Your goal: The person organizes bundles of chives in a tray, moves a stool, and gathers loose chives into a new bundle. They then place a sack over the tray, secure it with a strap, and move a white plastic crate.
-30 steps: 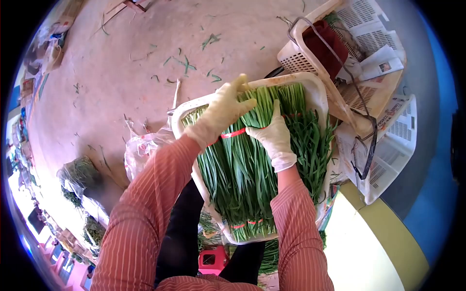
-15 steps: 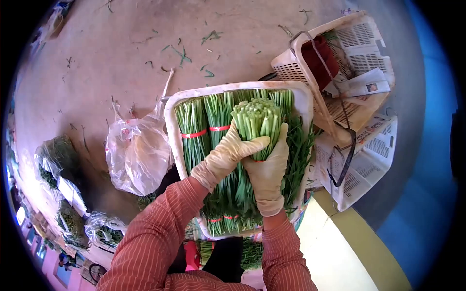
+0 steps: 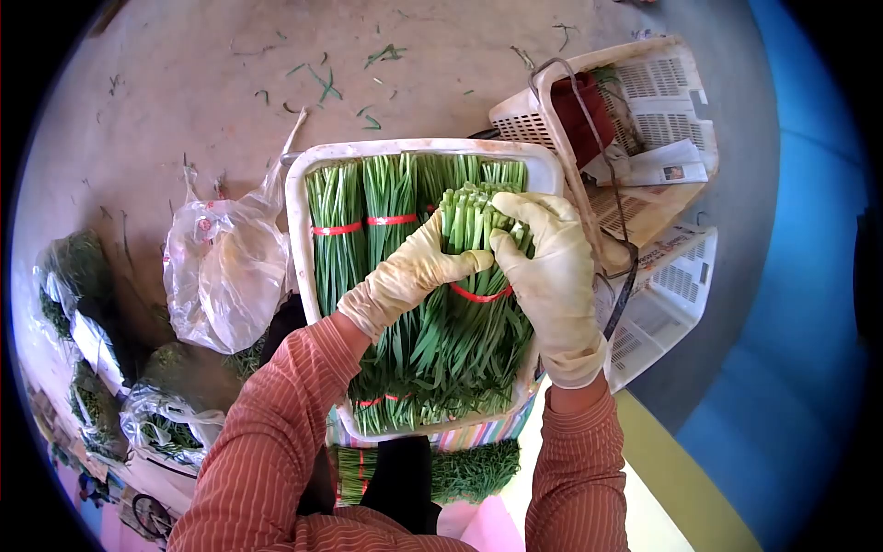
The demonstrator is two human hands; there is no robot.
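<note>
A bundle of garlic chives (image 3: 464,219), bound with a red band (image 3: 480,294), tilts over the white crate (image 3: 299,221) with its cut ends toward me. My left hand (image 3: 418,269), in a pale glove, grips the left side of its stalks, thumb across the front. My gloved right hand (image 3: 552,267) closes on the stalks from the right, fingers bent over the cut ends. Beneath lie other red-banded bundles of chives (image 3: 336,207), stalk ends at the far side of the crate. Loose green leaves hang below the held bundle's band.
Right of the crate, a tipped beige basket (image 3: 635,207) holds a dark red cloth and paper; a white basket (image 3: 676,299) lies nearer. A clear plastic bag (image 3: 230,267) sits to the left, beyond it bagged greens (image 3: 78,267). More chives (image 3: 474,469) lie close to my body.
My right hand has moved from below the bundle's right side up to its cut ends, uncovering the red band. The view has shifted slightly.
</note>
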